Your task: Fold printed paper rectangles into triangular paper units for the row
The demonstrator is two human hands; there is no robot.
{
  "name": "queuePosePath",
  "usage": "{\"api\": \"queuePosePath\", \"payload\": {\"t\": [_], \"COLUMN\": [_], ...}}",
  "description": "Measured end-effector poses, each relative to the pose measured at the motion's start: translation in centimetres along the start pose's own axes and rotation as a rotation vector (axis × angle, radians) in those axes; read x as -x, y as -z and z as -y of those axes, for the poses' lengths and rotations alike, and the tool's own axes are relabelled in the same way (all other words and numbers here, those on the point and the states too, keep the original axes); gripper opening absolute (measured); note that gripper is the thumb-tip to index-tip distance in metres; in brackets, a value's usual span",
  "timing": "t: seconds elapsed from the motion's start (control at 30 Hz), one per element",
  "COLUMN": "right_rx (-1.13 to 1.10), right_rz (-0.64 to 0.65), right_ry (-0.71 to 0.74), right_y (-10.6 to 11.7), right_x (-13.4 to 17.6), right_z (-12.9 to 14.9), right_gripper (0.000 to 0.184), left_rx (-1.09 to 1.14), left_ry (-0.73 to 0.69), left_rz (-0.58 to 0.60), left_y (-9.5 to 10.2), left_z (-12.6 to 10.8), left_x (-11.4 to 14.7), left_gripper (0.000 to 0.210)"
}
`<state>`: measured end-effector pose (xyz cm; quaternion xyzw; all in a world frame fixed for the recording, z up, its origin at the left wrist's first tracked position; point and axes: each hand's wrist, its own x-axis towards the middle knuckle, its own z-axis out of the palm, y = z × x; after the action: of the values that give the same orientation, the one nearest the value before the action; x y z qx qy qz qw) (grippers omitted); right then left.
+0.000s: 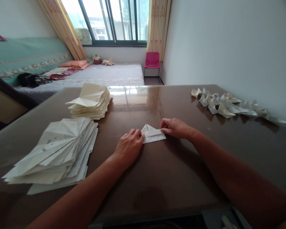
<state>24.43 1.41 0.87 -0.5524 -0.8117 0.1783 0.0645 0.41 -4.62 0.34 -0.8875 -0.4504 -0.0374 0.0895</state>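
Note:
A small sheet of printed paper (153, 135), folded to a peak at the top with a straight band along its lower edge, lies on the brown table between my hands. My left hand (130, 144) is closed at the paper's left end, fingertips and thumb pressed on it. At the right corner my right hand (175, 128) pinches the paper's edge between thumb and curled fingers. Parts of both ends are hidden under the fingers.
Left of my arm lies a fanned stack of creased printed sheets (62, 152). Behind it stands a second stack of yellowish paper (91, 101). Several folded paper shapes (225, 105) are grouped at the far right. Beyond the table are a bed (119, 71) and a pink chair (152, 60).

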Motion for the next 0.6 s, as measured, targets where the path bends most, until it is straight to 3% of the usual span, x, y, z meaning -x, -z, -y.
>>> {"api": "queuePosePath", "payload": {"t": [0.17, 0.33, 0.6], "right_rx": [-0.080, -0.082, -0.294], "right_rz": [0.037, -0.027, 0.052], "right_ry": [0.052, -0.002, 0.077], "right_y": [0.12, 0.23, 0.31], "right_x": [-0.15, -0.21, -0.41], "right_z": [0.04, -0.15, -0.20], "right_gripper": [0.012, 0.015, 0.018], "left_rx": [-0.011, -0.022, -0.037], "left_ry": [0.010, 0.015, 0.019], "left_rz": [0.000, -0.002, -0.024], "left_y": [0.01, -0.06, -0.24], "left_z": [-0.08, -0.27, -0.24], "left_x": [-0.03, -0.05, -0.10], "left_gripper": [0.023, 0.021, 0.015]}}
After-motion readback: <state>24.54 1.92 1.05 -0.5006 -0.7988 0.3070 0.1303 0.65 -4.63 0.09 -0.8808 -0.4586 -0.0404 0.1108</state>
